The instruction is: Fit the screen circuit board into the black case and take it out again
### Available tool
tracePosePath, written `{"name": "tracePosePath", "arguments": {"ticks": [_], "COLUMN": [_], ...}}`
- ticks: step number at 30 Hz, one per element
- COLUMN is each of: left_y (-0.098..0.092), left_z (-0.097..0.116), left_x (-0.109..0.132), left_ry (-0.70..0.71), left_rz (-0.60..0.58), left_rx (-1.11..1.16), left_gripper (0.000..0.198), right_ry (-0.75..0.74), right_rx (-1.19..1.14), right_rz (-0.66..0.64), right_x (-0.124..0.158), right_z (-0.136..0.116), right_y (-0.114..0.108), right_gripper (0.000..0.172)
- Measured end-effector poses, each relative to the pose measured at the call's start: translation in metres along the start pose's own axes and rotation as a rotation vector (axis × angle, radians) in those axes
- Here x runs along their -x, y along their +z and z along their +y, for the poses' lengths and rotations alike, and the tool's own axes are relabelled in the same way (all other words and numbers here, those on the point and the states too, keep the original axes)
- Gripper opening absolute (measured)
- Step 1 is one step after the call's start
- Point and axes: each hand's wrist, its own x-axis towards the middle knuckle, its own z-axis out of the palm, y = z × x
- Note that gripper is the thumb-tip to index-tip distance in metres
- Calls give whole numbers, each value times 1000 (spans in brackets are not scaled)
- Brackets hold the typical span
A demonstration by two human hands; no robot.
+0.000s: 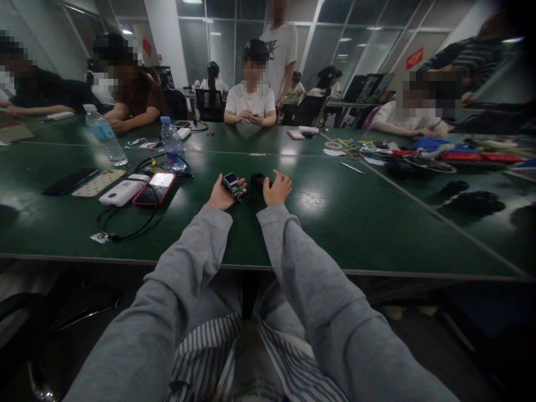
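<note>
My left hand (220, 194) is palm up over the table, its fingers closed around a small green circuit board (239, 193) with a little screen on its top. The board is tilted, with the screen facing up. Just to its right, a small black box-like object (258, 180) sits beside my right hand (277, 190). My right thumb overlaps the object's near right end; whether it touches is unclear. The fingers of that hand are bent and apart, with no grip visible around the black object.
Left on the green table (201, 240) are a white power bank (121, 191), a red-edged phone (154, 188), a black cable and two water bottles (171, 139). A pen (352, 167) and tangled cables (364, 146) lie right. People sit around the far side.
</note>
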Motion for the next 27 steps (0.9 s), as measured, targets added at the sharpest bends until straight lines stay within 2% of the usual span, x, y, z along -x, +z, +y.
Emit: {"name": "tracePosePath", "arguments": {"ticks": [3,7,9,19,27], "left_y": [2,5,6,8,10], "left_z": [0,0,0,0,-1], "left_x": [2,3,4,5,6], "left_ry": [3,1,4,9,5], "left_rz": [5,18,25,48,56], "left_rx": [-4,-4,-4,-13,-23], "left_gripper": [59,57,56,55,54], "right_ry": [4,-51,-73,-87,-86], "right_rx": [19,34,30,8,21], "right_rz": [-35,-169,-196,-172,-192], "right_x": [2,6,6,5,3], "right_z": [2,7,8,7,7], "right_y": [5,11,12,7,7], "right_gripper": [51,59,60,55,58]}}
